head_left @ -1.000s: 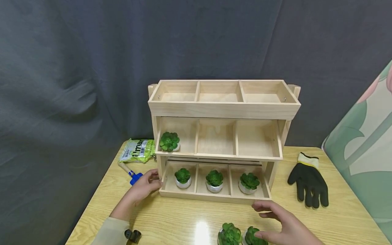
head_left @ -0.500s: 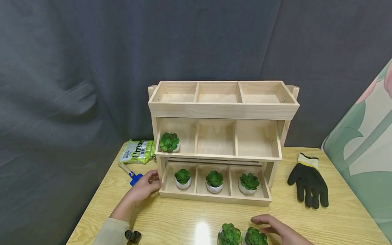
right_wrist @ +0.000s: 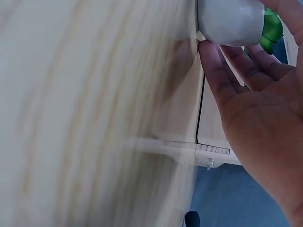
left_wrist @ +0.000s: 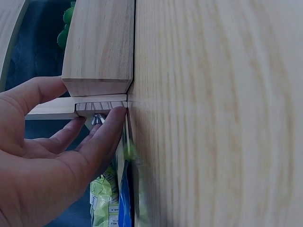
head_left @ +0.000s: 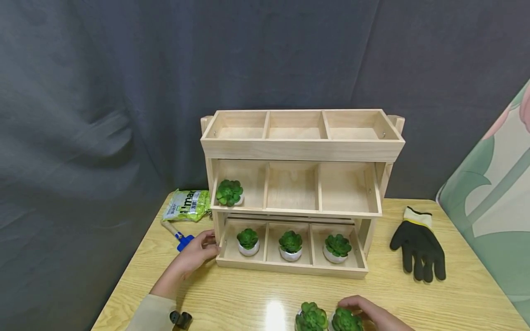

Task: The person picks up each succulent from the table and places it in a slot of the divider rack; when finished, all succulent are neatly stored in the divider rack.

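Note:
My left hand holds the lower left corner of the wooden three-tier shelf. In the left wrist view its thumb lies against the front board and its fingers bend behind the end piece. At the bottom right of the head view, my right hand is curled round a potted succulent. The right wrist view has its white pot between thumb and fingers, standing at the tabletop. Another succulent stands just left of it. Several potted succulents sit in the shelf, one per occupied compartment.
A green-white bag and a blue-bladed small shovel lie left of the shelf. On the right is a black work glove. A dark curtain hangs behind the wooden table.
My right hand has come down from above the near succulents and closed in round the right one's pot. My left hand has stayed at the shelf's corner.

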`<state>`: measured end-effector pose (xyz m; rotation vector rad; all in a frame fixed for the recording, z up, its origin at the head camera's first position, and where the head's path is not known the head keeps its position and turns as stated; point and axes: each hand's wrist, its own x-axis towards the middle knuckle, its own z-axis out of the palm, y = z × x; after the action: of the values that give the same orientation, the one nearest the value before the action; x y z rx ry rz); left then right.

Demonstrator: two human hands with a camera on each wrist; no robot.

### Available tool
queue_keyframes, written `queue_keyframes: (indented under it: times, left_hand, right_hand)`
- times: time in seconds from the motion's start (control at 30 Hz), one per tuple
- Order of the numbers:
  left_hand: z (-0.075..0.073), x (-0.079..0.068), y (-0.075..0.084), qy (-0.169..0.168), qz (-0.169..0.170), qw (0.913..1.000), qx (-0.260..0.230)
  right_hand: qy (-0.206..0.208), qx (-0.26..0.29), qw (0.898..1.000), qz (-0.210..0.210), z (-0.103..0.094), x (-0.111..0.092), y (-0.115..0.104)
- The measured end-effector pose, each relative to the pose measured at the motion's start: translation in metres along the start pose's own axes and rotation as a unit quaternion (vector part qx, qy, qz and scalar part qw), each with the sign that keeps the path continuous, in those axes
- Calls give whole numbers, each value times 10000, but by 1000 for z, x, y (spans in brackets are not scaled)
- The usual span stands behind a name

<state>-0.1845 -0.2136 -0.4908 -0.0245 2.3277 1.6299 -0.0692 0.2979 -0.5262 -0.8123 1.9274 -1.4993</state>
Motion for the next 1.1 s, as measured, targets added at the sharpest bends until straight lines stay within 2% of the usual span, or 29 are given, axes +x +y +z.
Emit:
queue_keyframes:
  times: [0.2, 0.47, 0.9, 1.1]
  left_hand:
    - [0, 2, -1, -20, 25, 10000, 16]
    - [-1, 2, -2, -54, 33, 10000, -13]
    - [-1, 0, -1, -43, 41, 10000, 44]
    - [-2, 0, -1, -71, 67, 9999, 23]
  right_hand:
    - [-60, 161, 9998, -136, 0, 2, 0]
    - [-15, -64, 9990, -435, 3, 5, -1]
    - [-52, 270, 9995, -149, 3, 3, -2]
    - [170, -345, 9983, -431, 1, 3, -4]
